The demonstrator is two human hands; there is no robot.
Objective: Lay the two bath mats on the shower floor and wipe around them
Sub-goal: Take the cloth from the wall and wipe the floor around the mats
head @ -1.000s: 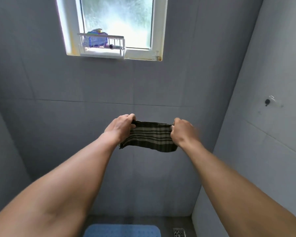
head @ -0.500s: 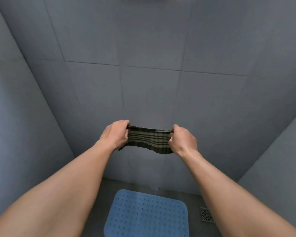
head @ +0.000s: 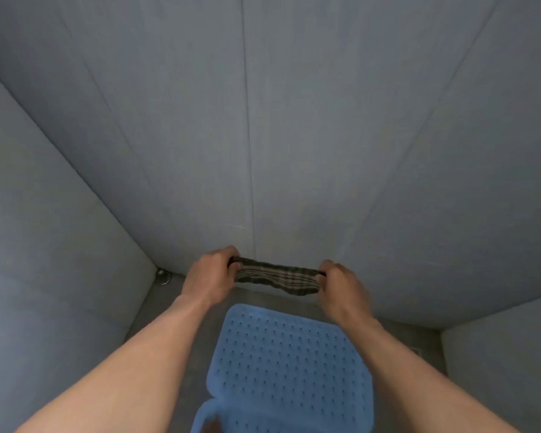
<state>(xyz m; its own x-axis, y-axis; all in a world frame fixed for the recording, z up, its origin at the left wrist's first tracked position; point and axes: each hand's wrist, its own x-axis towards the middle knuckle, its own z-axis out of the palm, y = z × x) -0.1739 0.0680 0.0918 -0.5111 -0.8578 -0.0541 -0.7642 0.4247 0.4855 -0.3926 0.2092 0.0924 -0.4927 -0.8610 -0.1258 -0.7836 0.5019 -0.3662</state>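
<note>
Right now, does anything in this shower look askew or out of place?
Slightly: the two blue mats do not line up. The near mat sits shifted left of the far mat, leaving a stepped edge. Nothing else stands out; the left hand and right hand grip a striped cloth.

Grey tiled walls (head: 325, 120), metal corner fitting (head: 162, 276)

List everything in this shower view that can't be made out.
Head view:
- Nearer blue mat: cut off by the bottom edge; only its far corner shows.
- Striped cloth: ends buried in the left hand and right hand; its full size is unclear.
- Metal fitting in the left floor corner: too small to identify.
- Floor right of the far blue mat: mostly behind the right forearm.
</note>
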